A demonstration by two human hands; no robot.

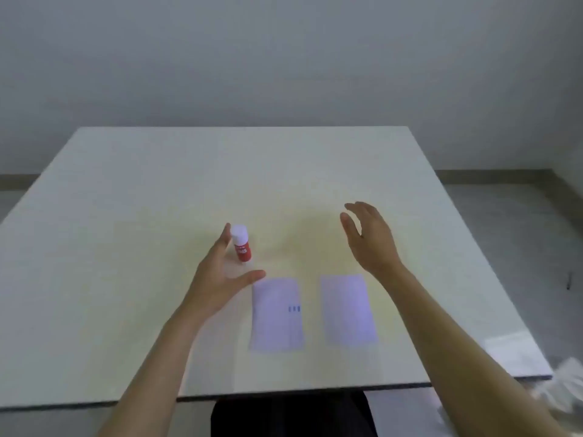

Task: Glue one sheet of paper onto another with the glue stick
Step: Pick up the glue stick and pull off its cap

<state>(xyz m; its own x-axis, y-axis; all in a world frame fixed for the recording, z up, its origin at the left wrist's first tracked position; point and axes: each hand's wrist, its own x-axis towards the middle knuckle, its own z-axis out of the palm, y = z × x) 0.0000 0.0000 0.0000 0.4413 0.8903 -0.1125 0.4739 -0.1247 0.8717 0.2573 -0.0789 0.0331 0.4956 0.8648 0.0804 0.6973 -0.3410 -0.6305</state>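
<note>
So far, almost nothing of the job looked done. From the head camera, the glue stick [241, 243] stood upright on the white table [132, 190], with its white cap on top and its red body below. The left hand [217, 279] was right beside it, fingers spread wide and thumb stuck out, holding nothing. I could not tell if the fingertips touched the glue stick or were only very near. The right hand [370, 236] was up above the table, well apart from the glue stick, with fingers loosely open and empty too. Two sheets of paper lay flat and side by side, close to the person: the left sheet [277, 315] had little blue marks, and the right sheet [348, 310] looked plain. They did not touch each other. No glue showed on either one, though it would be hard to see. What was left, I think: pick up the glue stick, pull off the cap, rub glue on, and press the sheets together. The words on the glue stick were too blurry to read, and something white at the bottom right edge was cut off.
</note>
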